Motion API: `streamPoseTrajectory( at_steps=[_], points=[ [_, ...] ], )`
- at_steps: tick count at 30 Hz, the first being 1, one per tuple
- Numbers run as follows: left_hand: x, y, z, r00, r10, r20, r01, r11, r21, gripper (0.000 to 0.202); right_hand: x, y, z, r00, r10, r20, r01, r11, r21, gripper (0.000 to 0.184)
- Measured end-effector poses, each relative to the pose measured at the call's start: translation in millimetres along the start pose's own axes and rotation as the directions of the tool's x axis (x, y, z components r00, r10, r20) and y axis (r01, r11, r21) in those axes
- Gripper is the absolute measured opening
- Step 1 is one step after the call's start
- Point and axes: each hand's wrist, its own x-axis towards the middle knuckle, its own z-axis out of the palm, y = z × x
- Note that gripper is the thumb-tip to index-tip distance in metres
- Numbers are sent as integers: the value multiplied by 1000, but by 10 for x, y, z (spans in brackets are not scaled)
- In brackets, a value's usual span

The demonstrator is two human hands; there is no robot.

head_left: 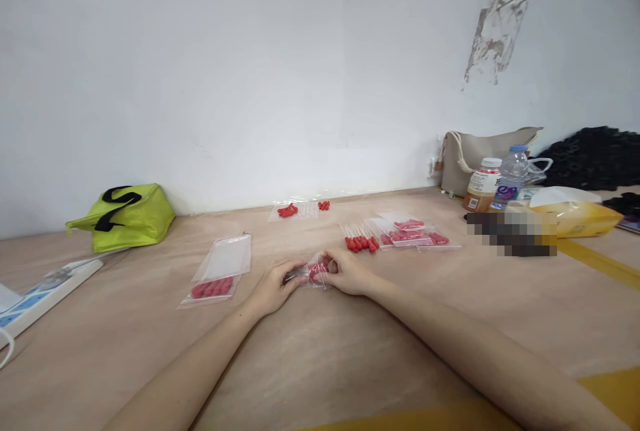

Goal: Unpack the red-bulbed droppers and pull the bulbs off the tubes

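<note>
Table (320, 364) by a white wall - two hands meet on one pouch (314, 273) at its middle.
A green bag (125, 216) sits far left; a stack (413, 234) of filled packets lies right, a spare packet (213, 287) left, red droppers (360, 242) just beyond the hands. Left hand (273, 287) and right hand (350, 274) each pinch an end of the clear pouch - red pieces inside - low over the table.
</note>
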Motion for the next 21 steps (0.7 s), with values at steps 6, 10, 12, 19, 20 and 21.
streamPoseTrajectory(
  at_steps=[6, 10, 12, 19, 20, 21],
  points=[
    [-3, 8, -5, 1000, 1, -2, -1, 1000, -2, 35, -3, -8, -66, 999, 8, -51, -8, 1000, 4, 11],
    [-8, 44, -22, 1000, -11, 8, 11, 1000, 15, 34, -9, 53, -80, 997, 71, -23, -70, 997, 26, 18],
    [-8, 50, -23, 1000, -16, 10, 16, 1000, 16, 34, -4, 94, -55, 995, 99, -14, -99, 995, 22, 18],
    [-8, 13, -35, 999, -44, 3, 44, 998, 34, 36, 20, 163, -69, 990, 143, -7, -139, 969, 205, 21],
    [-10, 18, -46, 999, -54, 3, 54, 998, 40, 36, 23, 166, -89, 985, 173, 14, -170, 941, 292, 24],
    [-12, 30, -60, 998, -65, 6, 65, 997, 44, 36, 25, 167, -108, 978, 204, 42, -205, 904, 375, 28]
  ],
)
